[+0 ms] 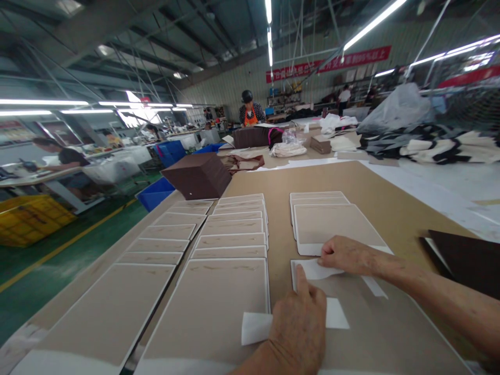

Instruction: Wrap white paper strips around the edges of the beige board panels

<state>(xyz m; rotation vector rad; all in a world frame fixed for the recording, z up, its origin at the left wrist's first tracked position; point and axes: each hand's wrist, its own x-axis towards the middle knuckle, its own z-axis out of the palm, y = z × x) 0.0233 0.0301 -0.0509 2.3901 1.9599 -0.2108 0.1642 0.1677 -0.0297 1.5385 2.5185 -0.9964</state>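
Observation:
My left hand (pixel 299 328) is over the front right tan panel (pixel 371 333), its index finger stretched out and touching a white strip (pixel 318 269) near the panel's top left corner. Its other fingers curl down over a second white strip (pixel 338 313), which sticks out on both sides of the hand. My right hand (pixel 347 255) pinches the upper strip near its right end. Another narrow white strip (pixel 375 287) lies on the panel under my right forearm. Behind, overlapping tan panels (pixel 332 221) with white edges form a short row.
Two rows of overlapping tan panels (pixel 219 302) run along the left of the table (pixel 281 182). A tall stack of dark brown sheets (pixel 199 177) stands at their far end. Dark sheets (pixel 469 260) lie at right. A person in an orange apron (pixel 252 112) is across the table.

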